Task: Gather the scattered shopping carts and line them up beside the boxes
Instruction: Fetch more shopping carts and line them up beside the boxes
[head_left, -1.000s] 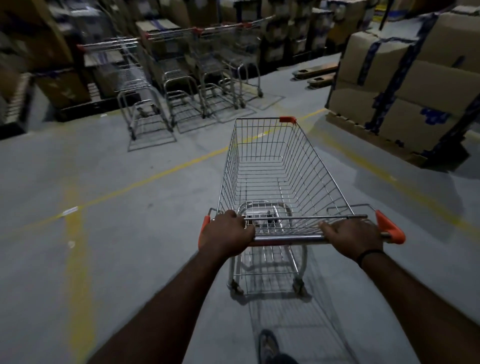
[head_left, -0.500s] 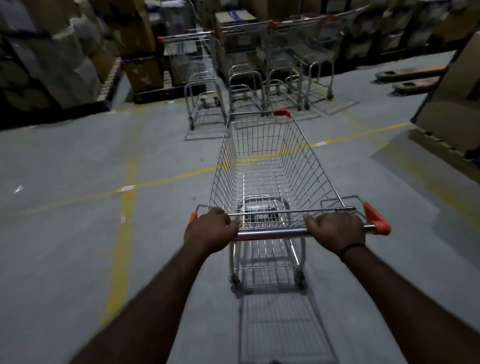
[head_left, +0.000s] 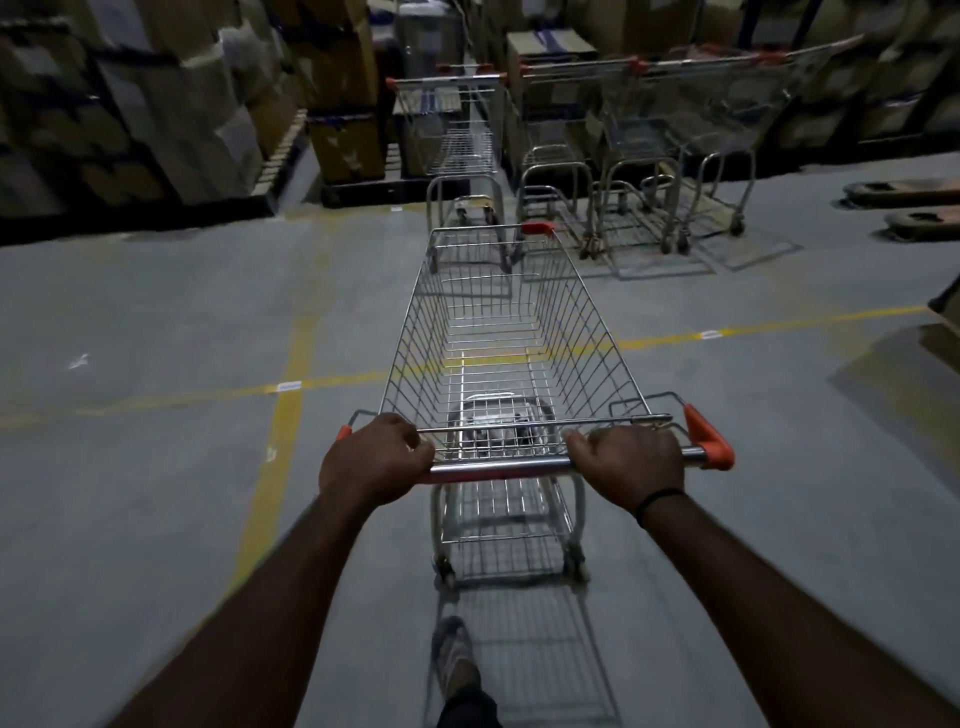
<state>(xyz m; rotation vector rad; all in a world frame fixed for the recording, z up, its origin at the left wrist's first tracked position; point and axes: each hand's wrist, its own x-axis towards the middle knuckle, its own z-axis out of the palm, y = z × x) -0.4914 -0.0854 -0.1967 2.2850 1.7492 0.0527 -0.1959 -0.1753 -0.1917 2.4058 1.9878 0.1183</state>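
The fingers (head_left: 415, 447) of the left hand (head_left: 371, 460) are curled around the handle bar (head_left: 498, 467) of a shopping cart (head_left: 511, 364), and the bar is likewise clenched by the right hand (head_left: 631, 460), on whose wrist a dark band (head_left: 657, 501) is worn. The empty wire cart is held on the grey floor (head_left: 156, 467), straddling a yellow line (head_left: 753, 327). Just beyond its front, a single parked cart (head_left: 462, 150) is seen, with a row of carts (head_left: 670, 150) lined up to the right. Stacked boxes (head_left: 171, 98) are ranged behind and to the left. One shoe (head_left: 454, 660) is visible below.
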